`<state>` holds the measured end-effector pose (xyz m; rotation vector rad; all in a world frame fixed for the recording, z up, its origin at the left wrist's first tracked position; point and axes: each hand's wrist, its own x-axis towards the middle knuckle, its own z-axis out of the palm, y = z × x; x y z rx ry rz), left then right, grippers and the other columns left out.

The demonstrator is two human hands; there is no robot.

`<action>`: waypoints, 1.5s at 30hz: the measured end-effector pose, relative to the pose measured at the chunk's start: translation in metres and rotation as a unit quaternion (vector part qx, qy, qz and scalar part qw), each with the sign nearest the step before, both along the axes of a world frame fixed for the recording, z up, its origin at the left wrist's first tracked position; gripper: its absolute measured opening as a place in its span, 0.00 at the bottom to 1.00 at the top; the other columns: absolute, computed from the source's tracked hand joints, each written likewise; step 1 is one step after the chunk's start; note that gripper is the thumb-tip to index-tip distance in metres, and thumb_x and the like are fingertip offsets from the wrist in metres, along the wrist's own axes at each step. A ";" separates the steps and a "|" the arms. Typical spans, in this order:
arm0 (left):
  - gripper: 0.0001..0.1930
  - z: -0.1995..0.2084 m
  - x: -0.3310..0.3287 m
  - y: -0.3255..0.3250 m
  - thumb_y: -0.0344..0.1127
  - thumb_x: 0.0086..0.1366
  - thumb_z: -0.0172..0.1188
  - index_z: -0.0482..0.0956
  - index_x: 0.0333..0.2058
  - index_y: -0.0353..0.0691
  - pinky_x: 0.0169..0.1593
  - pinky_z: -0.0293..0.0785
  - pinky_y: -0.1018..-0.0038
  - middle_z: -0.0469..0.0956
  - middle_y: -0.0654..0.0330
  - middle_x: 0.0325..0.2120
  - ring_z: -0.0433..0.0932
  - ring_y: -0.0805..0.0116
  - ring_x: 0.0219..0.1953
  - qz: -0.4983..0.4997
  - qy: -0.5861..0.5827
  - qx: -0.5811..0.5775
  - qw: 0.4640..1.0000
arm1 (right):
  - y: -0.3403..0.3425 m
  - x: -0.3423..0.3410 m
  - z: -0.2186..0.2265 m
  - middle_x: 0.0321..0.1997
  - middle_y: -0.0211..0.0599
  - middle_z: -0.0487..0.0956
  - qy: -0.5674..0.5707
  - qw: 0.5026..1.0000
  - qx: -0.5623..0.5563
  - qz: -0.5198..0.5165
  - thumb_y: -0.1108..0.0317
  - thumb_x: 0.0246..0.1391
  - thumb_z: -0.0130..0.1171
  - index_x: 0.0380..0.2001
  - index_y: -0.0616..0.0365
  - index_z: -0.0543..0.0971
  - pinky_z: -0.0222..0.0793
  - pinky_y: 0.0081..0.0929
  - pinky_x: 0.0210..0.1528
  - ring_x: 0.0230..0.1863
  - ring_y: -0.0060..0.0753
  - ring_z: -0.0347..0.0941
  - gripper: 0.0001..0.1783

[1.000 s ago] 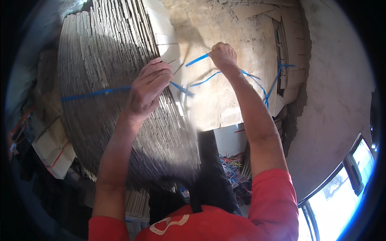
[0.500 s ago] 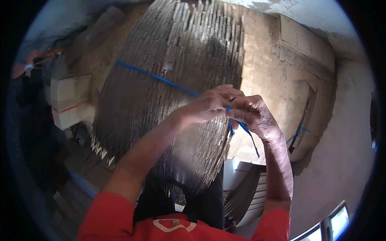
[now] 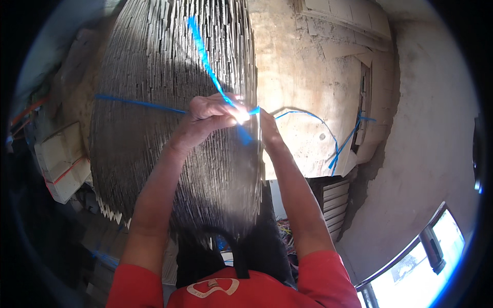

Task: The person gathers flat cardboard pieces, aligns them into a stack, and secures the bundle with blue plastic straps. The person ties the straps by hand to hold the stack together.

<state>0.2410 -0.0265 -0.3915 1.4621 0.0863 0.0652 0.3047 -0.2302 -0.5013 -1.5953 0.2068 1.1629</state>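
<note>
A large bundle of thin grey-brown sheets [image 3: 138, 138], apparently cardboard, is packed edge-on before me. A blue strap [image 3: 141, 104] crosses its middle. My left hand [image 3: 211, 114] is closed on this strap near the bundle's right edge; one loose length stretches up and away over the sheets, while a short blurred end hangs below the fist. At that edge my right hand [image 3: 269, 129] grips the strap where it leaves the left hand; its fingertips are largely hidden. Bright sunlight washes out the left fingers.
The bundle rests on a pale wooden board [image 3: 298, 66]. Another blue strip [image 3: 313, 115] curves over the board towards stacked flat pieces [image 3: 365, 97] at right. Pale boxes [image 3: 64, 164] stand at left. Beyond the rough wall [image 3: 411, 143] is a bright window [image 3: 416, 267], lower right.
My hands were together pinching the strap at the bundle's right edge; now they are apart, the left over the sheets. A loose strap end has swung up across the bundle. The view has shifted.
</note>
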 end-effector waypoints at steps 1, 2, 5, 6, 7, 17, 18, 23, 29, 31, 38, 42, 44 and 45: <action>0.09 0.001 0.005 -0.002 0.36 0.58 0.64 0.84 0.31 0.36 0.62 0.64 0.60 0.84 0.55 0.34 0.79 0.61 0.47 -0.006 0.000 -0.020 1.000 | -0.009 0.002 -0.029 0.42 0.35 0.80 0.030 0.999 0.007 -0.035 0.60 0.61 0.51 0.51 0.57 0.77 0.72 0.28 0.40 0.39 0.28 0.75 0.19; 0.09 0.001 0.003 -0.001 0.36 0.58 0.64 0.84 0.31 0.36 0.62 0.64 0.59 0.84 0.55 0.34 0.78 0.61 0.47 -0.006 0.005 -0.045 0.999 | -0.002 0.001 -0.031 0.43 0.36 0.81 0.068 0.996 0.020 -0.059 0.61 0.60 0.52 0.52 0.56 0.77 0.72 0.31 0.39 0.40 0.29 0.75 0.20; 0.09 0.001 -0.005 -0.001 0.36 0.57 0.64 0.84 0.31 0.34 0.60 0.66 0.58 0.84 0.54 0.33 0.77 0.60 0.48 0.006 0.027 -0.093 0.995 | 0.003 0.014 -0.009 0.41 0.39 0.82 -0.129 0.964 -0.181 0.147 0.67 0.60 0.51 0.49 0.59 0.78 0.73 0.30 0.36 0.35 0.31 0.76 0.16; 0.09 0.007 -0.008 -0.001 0.35 0.58 0.64 0.83 0.31 0.34 0.59 0.67 0.58 0.84 0.53 0.33 0.77 0.60 0.48 0.019 0.039 -0.088 0.995 | 0.011 0.015 0.010 0.41 0.40 0.82 -0.205 0.968 -0.129 0.067 0.69 0.59 0.53 0.48 0.60 0.79 0.73 0.30 0.39 0.38 0.31 0.76 0.15; 0.09 0.009 -0.011 0.000 0.35 0.58 0.64 0.83 0.31 0.33 0.58 0.68 0.57 0.84 0.53 0.33 0.77 0.59 0.48 0.034 0.051 -0.084 0.995 | 0.015 0.008 0.032 0.42 0.41 0.81 -0.276 0.958 -0.077 -0.015 0.70 0.58 0.55 0.47 0.61 0.79 0.72 0.29 0.41 0.40 0.31 0.76 0.15; 0.03 0.023 -0.003 -0.006 0.32 0.56 0.65 0.85 0.29 0.41 0.64 0.56 0.62 0.77 0.57 0.49 0.64 0.63 0.60 0.066 -0.058 0.091 0.992 | 0.046 0.003 0.117 0.27 0.33 0.81 -0.438 0.880 0.152 0.100 0.81 0.50 0.59 0.40 0.62 0.81 0.72 0.23 0.31 0.29 0.26 0.78 0.12; 0.03 0.024 -0.003 -0.007 0.31 0.55 0.65 0.84 0.28 0.40 0.64 0.56 0.61 0.76 0.56 0.50 0.64 0.61 0.60 0.091 -0.054 0.083 0.991 | 0.051 0.001 0.116 0.24 0.30 0.79 -0.417 0.887 0.176 0.091 0.81 0.52 0.58 0.39 0.63 0.81 0.71 0.22 0.26 0.24 0.23 0.76 0.11; 0.04 0.023 -0.009 -0.007 0.31 0.55 0.65 0.83 0.27 0.37 0.63 0.59 0.59 0.72 0.53 0.54 0.64 0.56 0.60 0.125 -0.038 0.018 0.991 | 0.054 0.003 0.116 0.20 0.31 0.77 -0.003 0.965 0.245 0.089 0.67 0.54 0.64 0.31 0.60 0.81 0.62 0.17 0.18 0.17 0.18 0.70 0.07; 0.18 0.033 -0.070 0.098 0.33 0.66 0.52 0.73 0.54 0.34 0.67 0.54 0.63 0.66 0.51 0.60 0.62 0.59 0.64 0.276 -0.067 0.351 0.892 | 0.053 0.005 0.126 0.24 0.36 0.79 0.026 0.969 0.222 0.108 0.61 0.58 0.59 0.29 0.65 0.81 0.59 0.15 0.17 0.17 0.20 0.69 0.15; 0.19 0.029 -0.104 0.170 0.32 0.67 0.51 0.71 0.56 0.35 0.67 0.53 0.67 0.65 0.55 0.61 0.61 0.63 0.64 0.352 0.032 0.357 0.865 | 0.056 0.008 0.131 0.23 0.36 0.78 0.043 0.967 0.231 0.098 0.61 0.58 0.58 0.28 0.66 0.81 0.60 0.16 0.18 0.17 0.20 0.69 0.16; 0.17 -0.009 -0.171 0.258 0.31 0.67 0.53 0.72 0.54 0.38 0.64 0.57 0.69 0.65 0.58 0.61 0.62 0.64 0.64 0.292 0.183 0.216 0.914 | 0.057 0.012 0.132 0.27 0.43 0.81 0.056 0.962 0.251 0.091 0.63 0.57 0.59 0.33 0.67 0.82 0.61 0.17 0.19 0.18 0.22 0.70 0.15; 0.19 -0.013 -0.174 0.262 0.30 0.66 0.54 0.72 0.55 0.40 0.66 0.51 0.69 0.61 0.59 0.63 0.63 0.64 0.63 0.264 0.144 0.227 0.926 | 0.056 0.014 0.126 0.26 0.36 0.82 0.058 0.941 0.319 0.094 0.64 0.57 0.60 0.34 0.61 0.84 0.64 0.15 0.20 0.19 0.17 0.72 0.11; 0.17 -0.011 -0.175 0.260 0.31 0.65 0.55 0.73 0.53 0.40 0.65 0.53 0.70 0.59 0.59 0.64 0.63 0.65 0.62 0.239 0.153 0.284 0.916 | 0.056 0.014 0.128 0.27 0.37 0.83 0.084 0.946 0.302 0.087 0.66 0.58 0.60 0.35 0.60 0.84 0.63 0.15 0.19 0.19 0.17 0.71 0.10; 0.16 -0.010 -0.175 0.258 0.31 0.65 0.56 0.74 0.52 0.40 0.64 0.54 0.70 0.57 0.60 0.65 0.63 0.66 0.62 0.226 0.158 0.312 0.909 | 0.056 0.015 0.128 0.27 0.37 0.83 0.092 0.947 0.293 0.091 0.66 0.58 0.60 0.35 0.60 0.84 0.63 0.15 0.19 0.19 0.16 0.71 0.09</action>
